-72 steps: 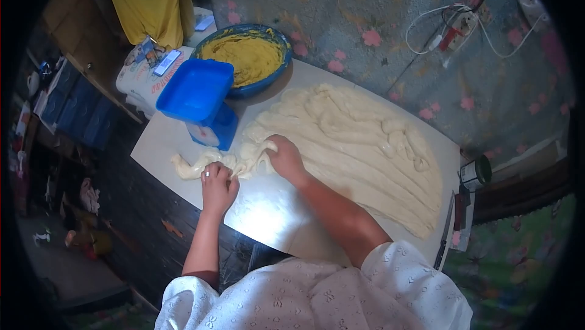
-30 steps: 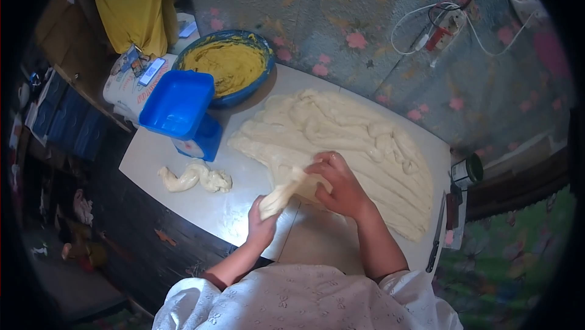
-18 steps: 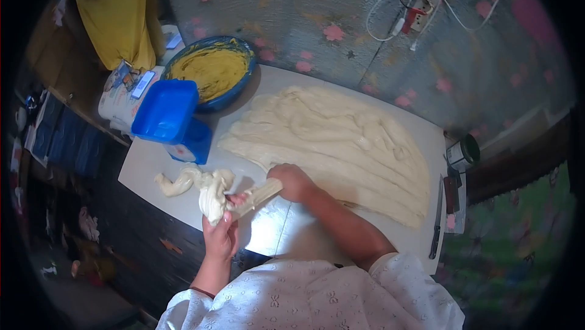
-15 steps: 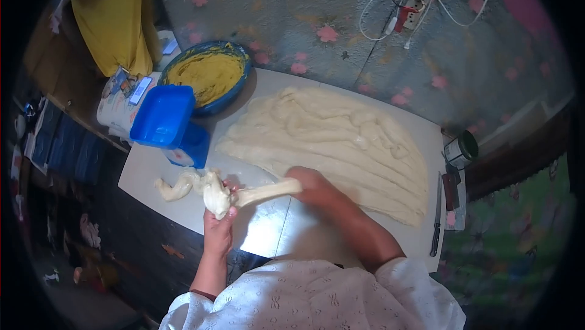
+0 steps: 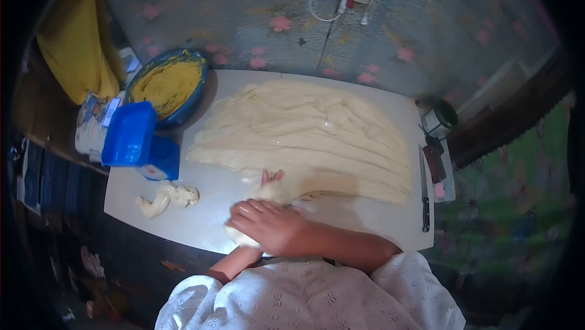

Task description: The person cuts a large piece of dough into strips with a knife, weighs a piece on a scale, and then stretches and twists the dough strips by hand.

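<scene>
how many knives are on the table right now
1. The knife lies along the right edge of the white table, blade pointing away from the person, just right of the spread dough. Others may be hidden among the clutter beside it.

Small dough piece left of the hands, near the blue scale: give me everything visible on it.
The small dough piece is pale cream, soft-looking and lumpy, a short twisted strip with a thicker, knobbly right end and a thinner tail curling down-left. It lies flat on the white board, just below the blue scale, apart from the big dough sheet. Neither hand touches it; the right hand is nearest, pressing another lump.
</scene>
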Tool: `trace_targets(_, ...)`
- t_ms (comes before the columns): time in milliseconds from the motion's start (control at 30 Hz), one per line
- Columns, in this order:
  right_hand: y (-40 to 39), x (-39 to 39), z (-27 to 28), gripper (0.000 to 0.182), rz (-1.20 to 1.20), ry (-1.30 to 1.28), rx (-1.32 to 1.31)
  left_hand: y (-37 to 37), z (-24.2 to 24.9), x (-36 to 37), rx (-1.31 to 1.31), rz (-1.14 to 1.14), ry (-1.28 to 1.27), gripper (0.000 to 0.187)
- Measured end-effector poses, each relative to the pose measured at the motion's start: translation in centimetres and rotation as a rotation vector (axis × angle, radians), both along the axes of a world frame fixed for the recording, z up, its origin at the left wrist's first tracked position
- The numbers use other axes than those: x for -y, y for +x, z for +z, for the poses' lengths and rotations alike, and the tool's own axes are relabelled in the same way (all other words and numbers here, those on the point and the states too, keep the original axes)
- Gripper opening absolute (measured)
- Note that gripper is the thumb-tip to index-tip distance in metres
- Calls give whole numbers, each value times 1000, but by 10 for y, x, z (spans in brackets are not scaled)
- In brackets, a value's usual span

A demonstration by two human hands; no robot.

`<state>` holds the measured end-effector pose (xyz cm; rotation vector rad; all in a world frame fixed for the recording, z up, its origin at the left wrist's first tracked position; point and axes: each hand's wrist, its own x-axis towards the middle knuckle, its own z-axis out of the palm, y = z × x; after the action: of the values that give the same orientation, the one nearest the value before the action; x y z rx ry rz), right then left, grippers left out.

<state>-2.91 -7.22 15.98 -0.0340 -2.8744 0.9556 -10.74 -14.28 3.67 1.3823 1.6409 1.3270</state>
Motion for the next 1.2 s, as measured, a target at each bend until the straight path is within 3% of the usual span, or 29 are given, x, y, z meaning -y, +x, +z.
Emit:
trace_targets(33, -5, -3, -5, 57, -18, 4, -7, -3, 3, -5, 182, 31, -36, 69)
trace_targets(100, -9, -12, -24, 63, -183, 355, -31, -11, 9, -11, 550, 104, -121, 58)
trace_targets(133, -3, -20, -24, 63, -190, 356, -31, -16, 11, -14, 737, 147, -164, 53)
trace_targets(200, 24, -39, -24, 72, -333, -284, -202, -22, 12, -15, 1117, 246, -250, 43)
trace_targets(233, 35, -45, -34, 72, -329, -284, -195, -22, 8, -13, 1125, 250, -249, 43)
trace_targets(300, 52, -56, -72, 77, -569, -277, -333, -21, -3, -8, 1195, -56, 180, 23)
trace_targets(333, 54, -60, -89, 77, -569, -274, -330, -20, -3, -7, 1266, -47, 166, 17)
trace_targets(400, 58, -63, -120, 68, -423, 149, -42, -16, 5, -5, 1324, -54, 194, 17)
trace_targets(433, 59, -65, -129, 68, -431, 155, -44, -14, 11, -6, 1381, -57, 228, 17)
trace_targets(500, 59, -68, -137, 51, -512, 235, -164, -11, 24, -5, 1348, -56, 223, 19)
trace_targets(533, 64, -67, -136, 51, -520, 234, -164, -8, 30, -4, 1314, -127, 255, 20)
trace_targets(600, 79, -65, -127, 38, -741, -59, -105, -2, 40, 0, 1208, -224, 280, 22)
trace_targets(700, 130, -53, -87, 33, -651, -200, -325, 10, 53, 5, 992, -415, 298, 22)
trace_targets(733, 147, -44, -78, 32, -657, -104, -394, 12, 47, 6, 904, -476, 316, 24)
trace_targets(767, 163, -33, -68, 31, -660, -7, -462, 10, 39, 8, 732, -567, 279, 38)
trace_targets(833, 192, -14, -37, 32, -634, -90, -459, 19, 36, 10, 402, -558, 298, 62)
trace_targets(867, 197, -10, -31, 32, -638, -88, -454, 16, 40, 7, -19, -531, 380, 93)
trace_targets(900, 201, -6, -26, 35, -609, -117, -520, 21, 38, 4, -14, -538, 380, 93)
trace_targets(967, 197, -3, -12, 40, -522, -146, -525, 36, 27, -2, -56, -379, 57, 112)
trace_targets(1000, 181, -5, -6, 42, -463, -145, -465, 45, 7, -11, -158, -321, 268, 108)
trace_targets(1033, 168, -4, -12, 48, -423, -146, -324, 51, -12, -19, -154, -334, 268, 108)
trace_targets(1100, 134, -8, -1, 60, -254, -190, -134, 57, -39, -36, 255, -302, 405, 100)
trace_targets(1133, 127, -13, -1, 61, -238, -143, -141, 58, -38, -35, 944, -92, -9, 80)
trace_targets(1167, 124, -18, -1, 62, -220, -98, -148, 48, -37, -33, 941, -94, -5, 80)
trace_targets(1200, 128, -28, 4, 62, -218, -101, -151, 32, -21, -26, 222, -240, 39, 68)
